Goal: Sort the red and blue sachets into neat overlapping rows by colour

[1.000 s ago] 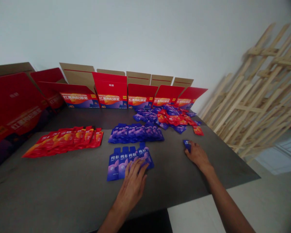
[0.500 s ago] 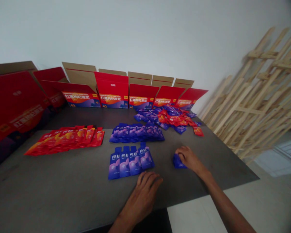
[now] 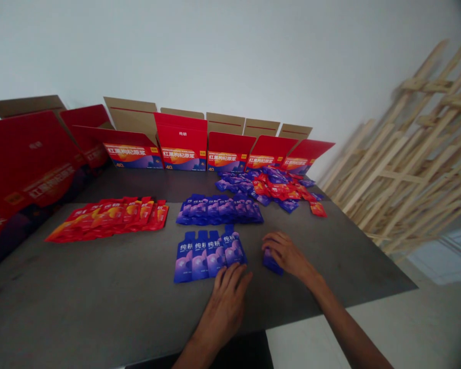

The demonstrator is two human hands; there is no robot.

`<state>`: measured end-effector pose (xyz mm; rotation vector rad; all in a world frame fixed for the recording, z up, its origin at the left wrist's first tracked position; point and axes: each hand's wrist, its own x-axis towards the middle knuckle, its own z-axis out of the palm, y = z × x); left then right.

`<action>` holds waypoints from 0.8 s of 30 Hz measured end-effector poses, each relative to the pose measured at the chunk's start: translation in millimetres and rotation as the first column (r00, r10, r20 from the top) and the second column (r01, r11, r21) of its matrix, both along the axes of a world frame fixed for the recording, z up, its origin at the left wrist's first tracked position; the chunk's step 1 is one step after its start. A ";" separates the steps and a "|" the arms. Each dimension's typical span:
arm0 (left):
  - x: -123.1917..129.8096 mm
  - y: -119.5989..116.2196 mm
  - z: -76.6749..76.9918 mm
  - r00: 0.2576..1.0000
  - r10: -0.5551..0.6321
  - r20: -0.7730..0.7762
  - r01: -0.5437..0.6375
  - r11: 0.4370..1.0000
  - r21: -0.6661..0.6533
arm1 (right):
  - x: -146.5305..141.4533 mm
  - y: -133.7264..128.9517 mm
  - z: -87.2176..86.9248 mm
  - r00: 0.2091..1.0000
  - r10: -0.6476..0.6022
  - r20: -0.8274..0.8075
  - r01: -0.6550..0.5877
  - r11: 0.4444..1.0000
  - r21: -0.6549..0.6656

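Several blue pouches (image 3: 200, 259) lie overlapping in a short row on the grey table (image 3: 138, 292). My left hand (image 3: 229, 292) rests at the lower right end of this row, fingers slightly spread, fingertips on the rightmost pouches. To the right, my right hand (image 3: 286, 253) has its fingers curled over another blue pouch (image 3: 272, 263), whose lower part shows below them. Behind the short row is a longer overlapping row of blue pouches (image 3: 218, 209). Red pouches (image 3: 111, 218) lie overlapped at the left.
A mixed heap of blue and red pouches (image 3: 276, 187) lies at the back right. Open red boxes (image 3: 184, 148) line the wall, with larger red boxes (image 3: 34, 169) at the left. Wooden frames (image 3: 399, 169) lean beyond the table's right edge.
My right hand has moved left with its blue pouch, closer to the short row. My left hand has moved slightly up, onto the row's right end. The view has shifted slightly.
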<state>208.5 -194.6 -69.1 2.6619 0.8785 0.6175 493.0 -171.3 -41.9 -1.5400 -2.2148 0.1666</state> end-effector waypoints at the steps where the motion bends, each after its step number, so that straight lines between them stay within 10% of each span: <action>1: 0.5 0.9 -2.0 0.999 0.040 0.006 -0.040 0.999 0.022 | -1.0 -6.9 -2.4 0.995 -0.101 -0.022 0.102 0.994 0.028; 5: 2.2 2.8 -7.6 0.985 0.173 0.000 -0.172 0.980 0.102 | -9.1 -41.1 -14.5 0.919 -0.395 -0.005 0.395 0.918 0.033; 24: 2.5 4.2 -8.5 0.984 0.176 0.026 -0.178 0.980 0.093 | -51.4 -34.2 -20.3 0.992 -0.123 -0.029 0.123 0.992 -0.001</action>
